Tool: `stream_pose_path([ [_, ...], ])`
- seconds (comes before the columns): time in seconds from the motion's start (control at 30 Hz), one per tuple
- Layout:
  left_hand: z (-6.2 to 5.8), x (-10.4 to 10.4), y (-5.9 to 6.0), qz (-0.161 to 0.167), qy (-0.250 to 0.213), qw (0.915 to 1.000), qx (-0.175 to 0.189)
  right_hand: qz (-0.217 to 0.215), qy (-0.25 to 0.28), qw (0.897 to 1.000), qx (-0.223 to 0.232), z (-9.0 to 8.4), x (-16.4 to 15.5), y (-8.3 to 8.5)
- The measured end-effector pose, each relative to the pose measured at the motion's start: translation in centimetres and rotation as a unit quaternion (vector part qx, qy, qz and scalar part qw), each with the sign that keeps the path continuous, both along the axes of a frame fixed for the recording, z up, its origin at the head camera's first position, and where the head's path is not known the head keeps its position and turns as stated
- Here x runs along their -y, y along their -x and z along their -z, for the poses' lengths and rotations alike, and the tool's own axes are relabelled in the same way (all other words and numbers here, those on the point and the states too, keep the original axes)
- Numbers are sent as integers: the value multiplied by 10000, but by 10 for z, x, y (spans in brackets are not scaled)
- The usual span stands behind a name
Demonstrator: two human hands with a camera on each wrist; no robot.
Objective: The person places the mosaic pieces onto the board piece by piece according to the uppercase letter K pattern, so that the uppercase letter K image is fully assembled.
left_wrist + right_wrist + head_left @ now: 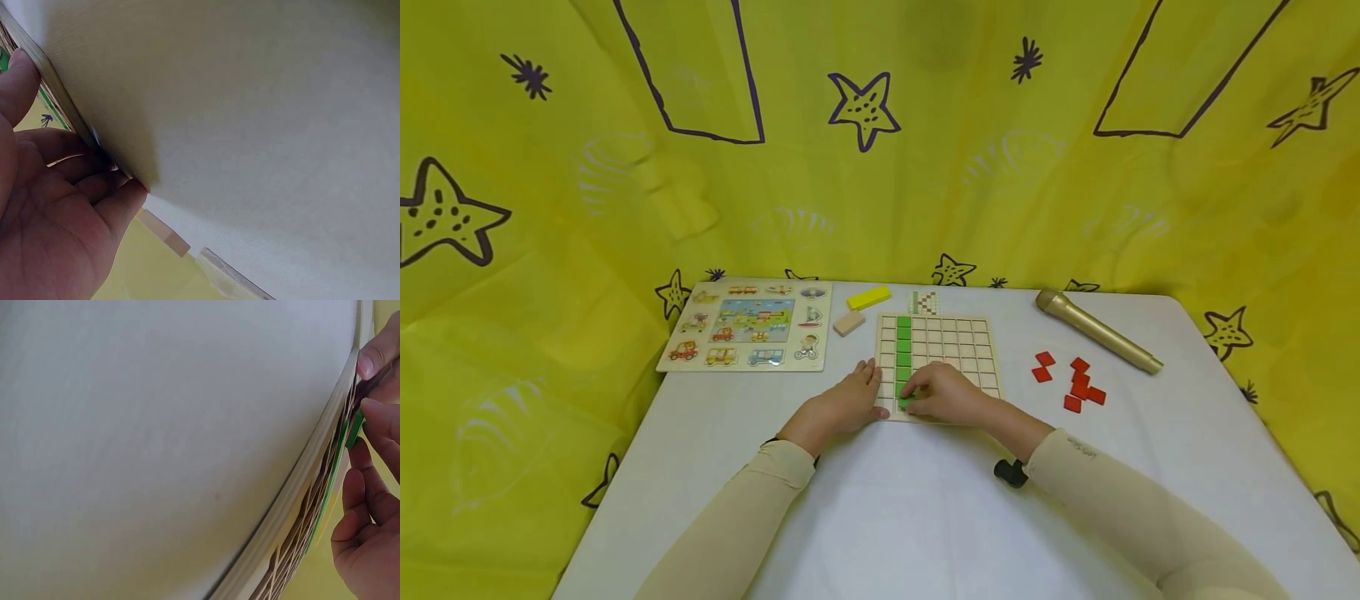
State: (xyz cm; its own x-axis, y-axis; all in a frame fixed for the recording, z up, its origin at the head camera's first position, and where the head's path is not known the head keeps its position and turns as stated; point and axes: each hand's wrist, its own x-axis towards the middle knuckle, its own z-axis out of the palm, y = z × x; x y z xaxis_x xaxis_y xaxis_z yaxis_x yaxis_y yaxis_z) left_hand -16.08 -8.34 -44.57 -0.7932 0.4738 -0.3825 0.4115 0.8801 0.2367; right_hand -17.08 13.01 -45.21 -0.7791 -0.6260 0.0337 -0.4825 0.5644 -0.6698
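Observation:
A square wooden grid board (952, 360) lies on the table, with green square tiles (904, 335) down its second column from the left. My right hand (951, 393) is over the lower part of that column. Between its thumb and fingertips it pinches a green tile (355, 428), seen edge-on in the right wrist view. My left hand (847, 398) rests along the board's left edge, its thumb near the front left corner. In the left wrist view, the fingers of the left hand (62, 206) press against the board's rim (62, 94).
Several red tiles (1080, 385) lie right of the board, below a gold microphone (1097, 329). Behind the board is a small pattern card (924, 302). Toward the left are a yellow block (868, 297), a tan block (849, 322) and a vehicle picture puzzle (700, 333).

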Motion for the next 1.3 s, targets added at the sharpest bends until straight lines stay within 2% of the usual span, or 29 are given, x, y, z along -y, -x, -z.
stream_pose_path([
  [0.2,2,0,1,30,-94,9999,-27,-94,-243,9992,-295,5,6,-1],
  [0.4,1,-1,1,22,-78,10000,-23,-216,-451,9956,-799,9,6,-3],
  [0.73,1,0,2,-35,-1,10000,30,-506,-441,9856,-1550,10,6,-5],
  [0.93,4,0,2,-9,37,10000,31,-407,-314,9912,-1220,8,3,-5],
  [1.13,2,-1,2,-3,69,10000,3,105,-95,9958,-901,3,-8,-1],
  [1.3,3,-1,2,-57,76,9999,33,580,-181,9969,-493,-1,-24,1],
])
